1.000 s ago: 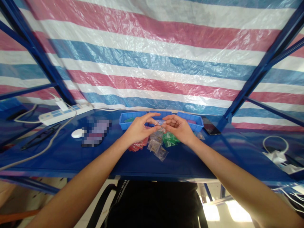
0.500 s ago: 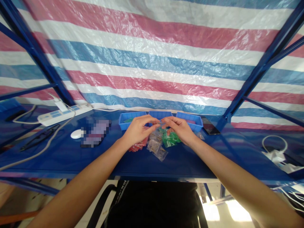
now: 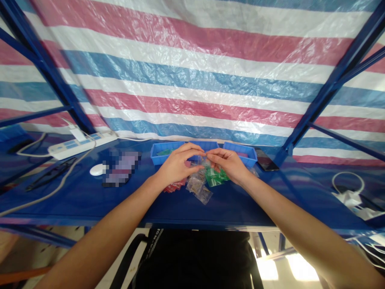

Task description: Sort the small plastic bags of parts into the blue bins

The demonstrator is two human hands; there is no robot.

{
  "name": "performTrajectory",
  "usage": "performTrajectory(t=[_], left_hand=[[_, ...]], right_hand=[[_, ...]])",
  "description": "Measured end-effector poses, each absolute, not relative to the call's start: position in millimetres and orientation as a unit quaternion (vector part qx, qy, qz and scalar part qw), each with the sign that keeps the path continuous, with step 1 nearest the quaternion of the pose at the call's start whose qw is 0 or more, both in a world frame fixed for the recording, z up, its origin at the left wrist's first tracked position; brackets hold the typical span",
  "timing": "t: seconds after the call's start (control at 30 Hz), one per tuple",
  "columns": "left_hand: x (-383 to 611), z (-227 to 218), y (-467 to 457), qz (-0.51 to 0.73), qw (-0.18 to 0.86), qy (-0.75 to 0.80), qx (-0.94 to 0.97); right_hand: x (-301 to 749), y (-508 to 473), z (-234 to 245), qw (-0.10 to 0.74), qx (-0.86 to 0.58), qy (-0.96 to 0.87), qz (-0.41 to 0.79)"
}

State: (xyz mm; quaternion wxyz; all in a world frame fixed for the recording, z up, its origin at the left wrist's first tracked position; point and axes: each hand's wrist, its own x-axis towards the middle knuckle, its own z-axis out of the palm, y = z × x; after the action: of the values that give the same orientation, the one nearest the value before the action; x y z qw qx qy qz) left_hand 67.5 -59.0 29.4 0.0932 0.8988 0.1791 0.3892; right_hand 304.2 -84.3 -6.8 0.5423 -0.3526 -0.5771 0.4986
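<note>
My left hand (image 3: 179,162) is over the pile of small bags, its thumb and fingers apart in a wide curve. Its fingertips come close to those of my right hand (image 3: 225,161), which is closed in a pinch. A small clear plastic bag (image 3: 204,161) appears to hang from that pinch; its contents are too small to make out. Beneath the hands lie clear bags (image 3: 198,185) with small brownish pieces inside. Green bags (image 3: 217,177) are under my right hand. Red bags (image 3: 175,186) lie partly hidden below my left hand.
Behind the hands stand a left blue bin (image 3: 157,159) with green items, a middle blue bin (image 3: 207,145) and a right blue bin (image 3: 248,161). A dark phone (image 3: 266,159) lies to the right. Further left are a white power strip (image 3: 82,145) and a white oval object (image 3: 98,169).
My left thumb has dropped away from its fingers, so that hand has opened. The clear bag shows more plainly below my right fingertips. The piles on the table look the same.
</note>
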Motion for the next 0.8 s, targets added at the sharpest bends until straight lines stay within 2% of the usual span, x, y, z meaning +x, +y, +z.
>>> performTrajectory(t=[0.17, 0.57, 0.67, 0.8], left_hand=[[66.5, 28.4, -59.0, 0.406, 0.096, 0.222, 0.881], [69.2, 27.0, -60.4, 0.415, 0.197, 0.297, 0.837], [69.5, 29.0, -61.3, 0.411, 0.198, 0.297, 0.839], [66.0, 30.4, -57.0, 0.416, 0.133, 0.306, 0.846]], right_hand=[[304.5, -87.8, -4.0, 0.511, -0.327, -0.574, 0.549], [303.5, -89.9, -1.9, 0.494, -0.357, -0.64, 0.468], [304.4, -84.6, -5.8, 0.515, -0.356, -0.63, 0.46], [309.5, -74.6, -9.0, 0.58, -0.361, -0.575, 0.451]])
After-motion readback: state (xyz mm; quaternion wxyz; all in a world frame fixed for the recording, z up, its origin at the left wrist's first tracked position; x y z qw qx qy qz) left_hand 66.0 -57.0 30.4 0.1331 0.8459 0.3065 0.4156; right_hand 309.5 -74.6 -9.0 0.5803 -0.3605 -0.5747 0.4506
